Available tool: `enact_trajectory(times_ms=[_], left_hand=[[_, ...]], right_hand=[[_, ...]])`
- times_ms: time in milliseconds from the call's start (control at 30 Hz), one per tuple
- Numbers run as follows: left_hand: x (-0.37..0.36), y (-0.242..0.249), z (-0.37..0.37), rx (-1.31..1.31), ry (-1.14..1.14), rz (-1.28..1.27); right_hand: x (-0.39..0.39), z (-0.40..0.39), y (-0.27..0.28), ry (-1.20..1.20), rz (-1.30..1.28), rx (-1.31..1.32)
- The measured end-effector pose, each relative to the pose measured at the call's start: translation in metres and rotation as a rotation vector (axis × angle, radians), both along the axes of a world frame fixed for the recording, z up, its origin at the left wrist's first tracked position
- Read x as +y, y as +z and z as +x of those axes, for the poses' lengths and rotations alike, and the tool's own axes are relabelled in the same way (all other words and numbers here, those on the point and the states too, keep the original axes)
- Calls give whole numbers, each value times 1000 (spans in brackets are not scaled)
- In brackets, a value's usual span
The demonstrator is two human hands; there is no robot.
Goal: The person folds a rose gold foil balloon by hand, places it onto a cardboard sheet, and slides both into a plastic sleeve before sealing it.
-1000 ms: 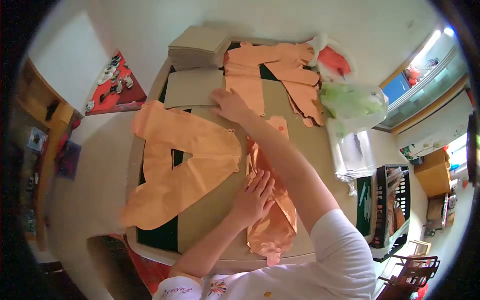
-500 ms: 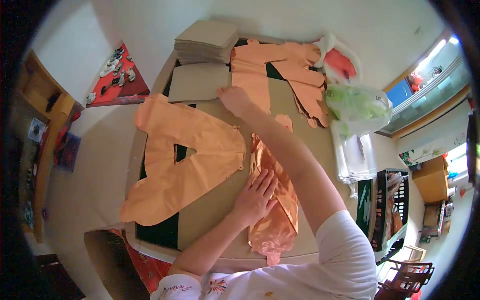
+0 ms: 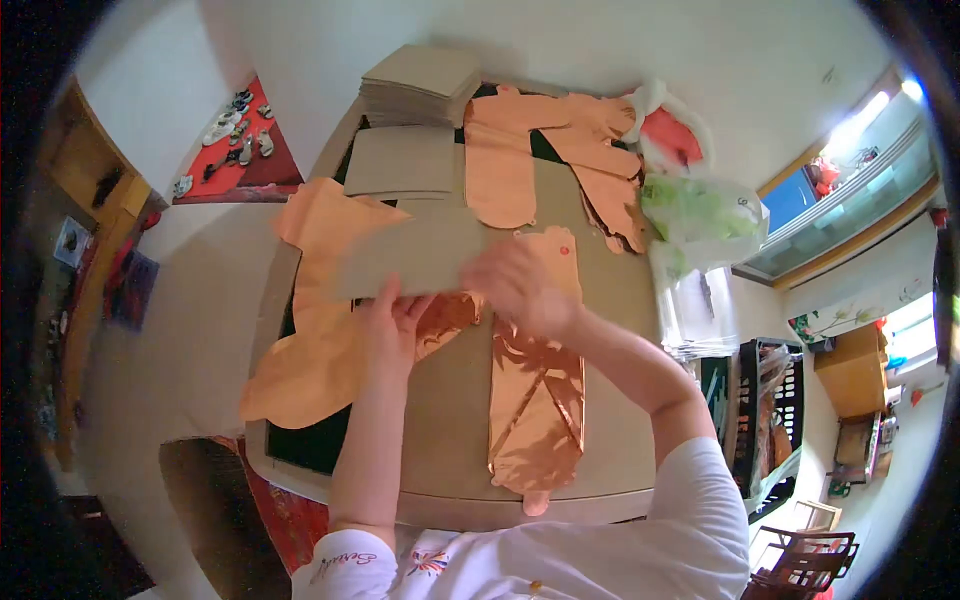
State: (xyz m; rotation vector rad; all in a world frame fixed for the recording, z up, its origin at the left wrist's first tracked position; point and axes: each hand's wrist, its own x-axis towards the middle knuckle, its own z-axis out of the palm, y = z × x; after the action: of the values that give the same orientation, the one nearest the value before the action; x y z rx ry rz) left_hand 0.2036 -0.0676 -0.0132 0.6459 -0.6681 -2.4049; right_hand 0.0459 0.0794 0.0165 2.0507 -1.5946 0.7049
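Observation:
A grey-brown cardboard sheet (image 3: 425, 245), blurred by motion, is held above the flat copper foil letter A balloon (image 3: 310, 370). At its lower edge my left hand (image 3: 395, 315) grips it with thumb and fingers. My right hand (image 3: 520, 285), also blurred, is closed on its right edge. The sheet and hands hide much of the A. Below my right hand lies a folded copper foil balloon (image 3: 537, 400), long and narrow, with a tab at its near end. More flat foil balloons (image 3: 500, 160) lie at the table's far side.
A stack of cardboard sheets (image 3: 420, 80) stands at the far left, with loose sheets (image 3: 400, 160) before it. Plastic bags (image 3: 705, 215) lie along the table's right edge. Beyond is a black crate (image 3: 770, 420). Shoes (image 3: 240, 135) rest on a red mat.
My right hand has drawn a cardboard sheet from the far left pile toward me. My left hand has left the folded balloon and moved up-left to the sheet.

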Motion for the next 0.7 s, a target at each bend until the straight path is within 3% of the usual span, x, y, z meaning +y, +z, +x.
enact_trajectory(times_ms=[33, 133, 200, 267, 367, 400, 500, 600, 700], left_hand=[[1, 0, 1, -55, 4, -12], [9, -7, 8, -191, 11, -77], [16, -6, 14, -233, 28, -153], [27, 7, 15, -259, 38, -304], [38, 23, 18, -177, 51, -510], [38, 24, 19, -128, 55, -574], [33, 21, 27, 95, -209, -334], [36, 32, 28, 103, -267, -402], [39, 33, 26, 217, -167, -379]], right_hand=[[14, 14, 7, -8, 84, 44], [29, 31, 8, -164, 68, -352], [23, 30, 9, -414, -240, -714], [24, 18, 6, -464, -243, -1131], [34, 2, 3, -284, 38, -1679], [31, 10, 8, -274, -12, -1772], [32, 6, -3, -300, 26, -1950], [35, 9, -13, -223, 83, -2006], [36, 20, -6, -196, 88, -2021]])
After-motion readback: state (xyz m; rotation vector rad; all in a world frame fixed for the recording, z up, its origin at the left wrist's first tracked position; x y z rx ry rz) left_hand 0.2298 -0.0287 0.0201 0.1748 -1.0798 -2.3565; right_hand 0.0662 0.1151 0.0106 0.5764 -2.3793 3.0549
